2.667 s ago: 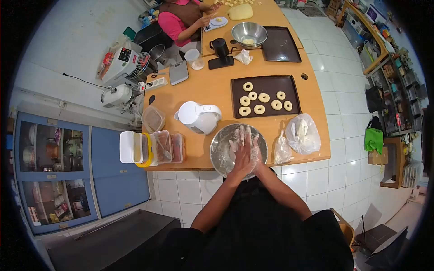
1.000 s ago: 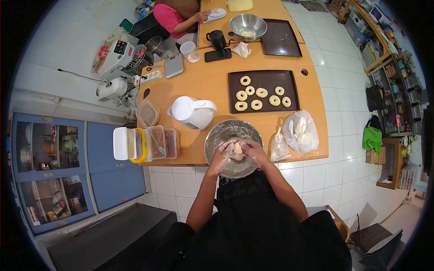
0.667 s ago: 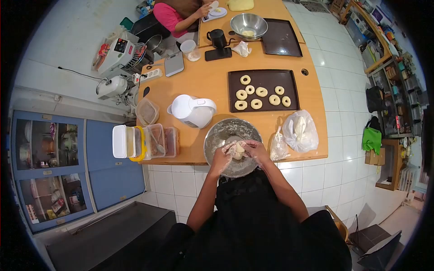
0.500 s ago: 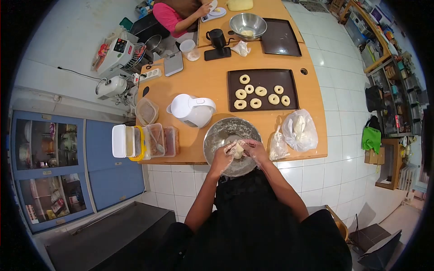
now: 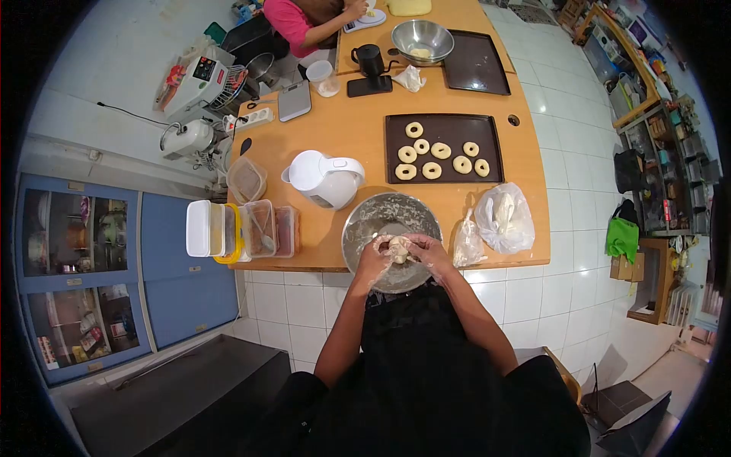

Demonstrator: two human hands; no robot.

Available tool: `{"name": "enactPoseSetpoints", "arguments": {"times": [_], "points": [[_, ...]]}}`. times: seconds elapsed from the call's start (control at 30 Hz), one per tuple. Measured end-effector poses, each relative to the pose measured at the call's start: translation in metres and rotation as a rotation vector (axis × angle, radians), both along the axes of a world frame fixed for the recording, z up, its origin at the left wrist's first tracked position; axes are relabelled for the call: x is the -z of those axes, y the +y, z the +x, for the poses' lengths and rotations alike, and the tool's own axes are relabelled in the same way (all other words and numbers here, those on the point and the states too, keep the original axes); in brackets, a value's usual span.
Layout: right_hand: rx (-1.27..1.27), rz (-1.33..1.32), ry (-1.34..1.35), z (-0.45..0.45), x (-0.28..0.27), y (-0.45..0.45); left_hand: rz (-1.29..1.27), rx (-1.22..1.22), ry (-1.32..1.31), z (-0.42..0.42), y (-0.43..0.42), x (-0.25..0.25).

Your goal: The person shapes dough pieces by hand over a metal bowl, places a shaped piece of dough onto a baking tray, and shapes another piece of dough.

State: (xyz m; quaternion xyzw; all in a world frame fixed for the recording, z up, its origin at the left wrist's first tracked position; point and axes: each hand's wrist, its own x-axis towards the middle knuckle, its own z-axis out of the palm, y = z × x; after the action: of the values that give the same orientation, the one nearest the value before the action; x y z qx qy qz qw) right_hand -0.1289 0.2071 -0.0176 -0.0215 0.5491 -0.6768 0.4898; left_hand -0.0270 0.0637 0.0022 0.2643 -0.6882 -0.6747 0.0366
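A small lump of pale dough (image 5: pixel 398 248) is held between both my hands, over a metal mixing bowl (image 5: pixel 363 217) smeared with flour or dough. My left hand (image 5: pixel 375 260) closes on the lump from the left, its fingers floury. From the other side my right hand (image 5: pixel 431 256) grips it, fingertips pressed to its top. The bowl sits at the table's front edge, close to my body. Beyond it lies a dark baking tray (image 5: pixel 487 135) with several dough rings (image 5: pixel 440 151) spread over it.
Right of the bowl are a plastic bag of white dough or flour (image 5: pixel 505 221) and a smaller bag (image 5: pixel 469 242). A white electric kettle (image 5: pixel 323 179) and plastic containers (image 5: pixel 260 228) stand left. Farther back are a grey scale (image 5: pixel 295 101), a second steel bowl (image 5: pixel 423 42) and a co-worker's arm (image 5: pixel 327 29).
My fingers have shifted around the dough, which now looks rounder and more compact. The co-worker's hand has moved slightly down at the white scale. The whole view has shifted a little.
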Motion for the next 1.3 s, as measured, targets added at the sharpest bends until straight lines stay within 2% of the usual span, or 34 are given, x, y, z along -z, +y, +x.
{"name": "enactPoseSetpoints", "arguments": {"times": [0.1, 0.2, 0.3, 0.37, 0.5, 0.8, 0.9, 1.0, 1.3], "points": [[-0.011, -0.001, 0.049, -0.001, 0.002, 0.004, 0.457, -0.103, -0.003, 0.004, 0.002, -0.012], [-0.053, 0.023, 0.074, -0.001, 0.001, 0.004, 0.016, -0.004, -0.052, 0.004, 0.001, -0.005], [-0.05, 0.019, 0.054, 0.002, 0.003, 0.004, -0.052, 0.113, -0.089, 0.006, -0.003, -0.014], [-0.014, -0.021, 0.004, 0.005, 0.008, 0.002, -0.07, 0.085, -0.076, 0.007, -0.002, -0.008], [-0.049, 0.009, 0.067, 0.006, -0.002, 0.002, -0.013, 0.013, -0.114, 0.007, 0.003, -0.007], [-0.087, 0.009, 0.053, 0.004, 0.004, 0.002, -0.1, -0.083, -0.066, 0.004, 0.01, -0.007], [-0.082, -0.003, 0.051, 0.005, 0.007, 0.002, -0.248, -0.089, -0.135, 0.003, 0.014, -0.019], [-0.046, -0.032, 0.04, 0.012, 0.015, 0.001, -0.094, -0.126, -0.121, 0.004, 0.015, -0.01], [-0.033, 0.01, 0.035, 0.007, 0.012, 0.004, -0.14, -0.075, -0.099, 0.002, 0.011, -0.004]]}}
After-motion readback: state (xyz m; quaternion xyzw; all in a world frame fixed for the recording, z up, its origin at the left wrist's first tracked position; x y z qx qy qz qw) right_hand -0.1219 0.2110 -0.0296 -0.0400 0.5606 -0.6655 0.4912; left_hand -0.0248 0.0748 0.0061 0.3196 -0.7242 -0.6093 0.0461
